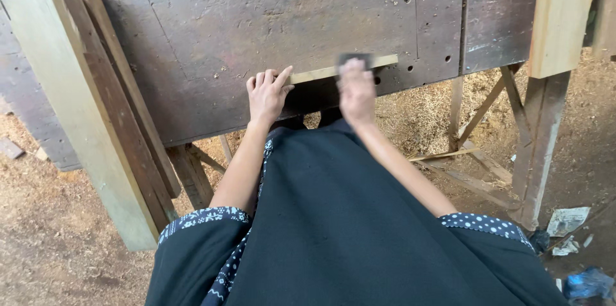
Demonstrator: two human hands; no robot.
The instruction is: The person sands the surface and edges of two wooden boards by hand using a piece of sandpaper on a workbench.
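A thin pale wooden strip [382, 61] lies along the near edge of a dark, worn workbench [256, 17]. My left hand [267, 93] presses down on the strip's left end, fingers curled over it. My right hand [357, 89] is blurred with motion and grips a small dark block [355, 58] that rests on top of the strip near its middle. The block's underside is hidden.
Long planks [96, 120] lean against the bench at the left. A pale board [561, 17] stands at the right by the bench's wooden leg frame [532, 152]. Sawdust [423, 113] covers the ground, with scraps of paper [568, 220] at lower right.
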